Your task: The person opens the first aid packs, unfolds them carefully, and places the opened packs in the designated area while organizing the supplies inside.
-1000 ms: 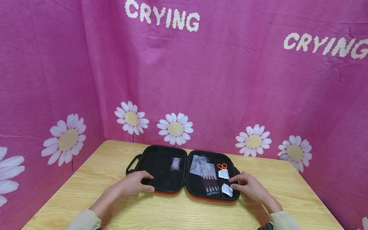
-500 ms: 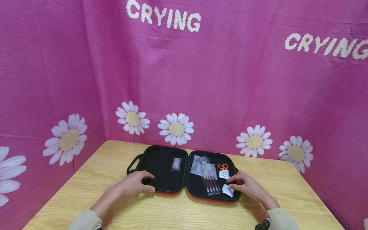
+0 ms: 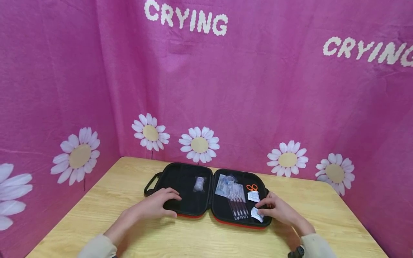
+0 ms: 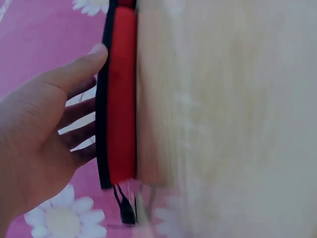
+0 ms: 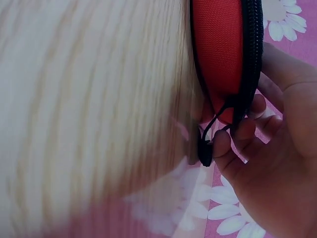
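A red and black zip case (image 3: 195, 206) lies unfolded on the table, its two halves side by side. My left hand (image 3: 153, 205) hovers with loosely spread fingers at the left half's front corner; in the left wrist view the thumb is at the red side's rim (image 4: 122, 99). My right hand (image 3: 279, 211) reaches over the right edge, thumb and index fingertips at a small crumpled white packet (image 3: 256, 216). Whether they grip it is hidden. Beyond are another white packet (image 3: 253, 196) and orange-handled scissors (image 3: 251, 187). Bagged cotton swabs (image 3: 238, 208) lie to the left.
In the left half sits a plastic-wrapped bandage roll (image 3: 199, 184). A flat pale packet (image 3: 222, 185) and a roll of tape (image 3: 230, 180) are at the right half's back. A carry handle (image 3: 151, 183) juts left. Pink curtains (image 3: 242, 107) stand behind the wooden table (image 3: 200, 242).
My right thumb and index finger have moved left, onto the lower white packet. My left hand has lifted slightly, its fingers straighter. The head view has turned a little to the left.
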### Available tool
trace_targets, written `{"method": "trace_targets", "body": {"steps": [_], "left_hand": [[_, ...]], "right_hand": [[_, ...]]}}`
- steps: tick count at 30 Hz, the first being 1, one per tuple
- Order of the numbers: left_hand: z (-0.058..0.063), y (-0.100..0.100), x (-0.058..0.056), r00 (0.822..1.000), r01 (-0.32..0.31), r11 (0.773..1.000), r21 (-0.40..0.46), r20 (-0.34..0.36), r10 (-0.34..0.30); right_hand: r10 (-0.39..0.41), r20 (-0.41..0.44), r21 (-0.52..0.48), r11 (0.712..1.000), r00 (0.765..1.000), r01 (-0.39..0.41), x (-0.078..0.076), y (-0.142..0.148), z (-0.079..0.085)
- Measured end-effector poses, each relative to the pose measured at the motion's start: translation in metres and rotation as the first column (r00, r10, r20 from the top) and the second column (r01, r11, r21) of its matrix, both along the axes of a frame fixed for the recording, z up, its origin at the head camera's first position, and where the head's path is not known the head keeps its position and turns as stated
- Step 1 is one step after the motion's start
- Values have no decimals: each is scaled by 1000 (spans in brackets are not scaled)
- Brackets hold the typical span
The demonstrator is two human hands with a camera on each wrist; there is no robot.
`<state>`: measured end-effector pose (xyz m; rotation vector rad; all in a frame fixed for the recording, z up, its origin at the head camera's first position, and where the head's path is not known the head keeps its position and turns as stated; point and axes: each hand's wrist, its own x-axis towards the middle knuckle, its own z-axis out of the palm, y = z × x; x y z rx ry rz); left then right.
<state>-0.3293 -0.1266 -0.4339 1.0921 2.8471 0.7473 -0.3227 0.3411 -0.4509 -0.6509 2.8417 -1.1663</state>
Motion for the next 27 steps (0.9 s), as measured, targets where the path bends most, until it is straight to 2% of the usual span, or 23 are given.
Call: {"method": "trace_targets", "body": {"steps": [3,6,9,12,17,23,27], "left_hand": [[6,22,6,998,38,999,-39,-55,-40],[10,49,10,996,47,996,-71,-78,-53],[7,70,8,994,28,995,-92,-98,-37],[0,83,6,995,-2,997,-74,-99,-5],[-7,88,3,998,-6,1000,-25,-68,4],[-10,84,-1,997,72,997,30,-18,-71],[-11,83,-1,995,101,994,39,-12,-101]], "right_hand": [[11,-21,11,1000,1000,-11,-1,2,1],[11,-38,27,1000,999,-10,-2,3,2],[8,-51,42,999,999,-5,-3,1,3],[6,-50,48,999,999,-3,-4,-2,3],[5,-14,46,999,1000,-4,-4,-7,3],[16,8,77,997,1000,-17,-1,-9,7],[65,38,84,994,997,-68,-1,-8,9]]}}
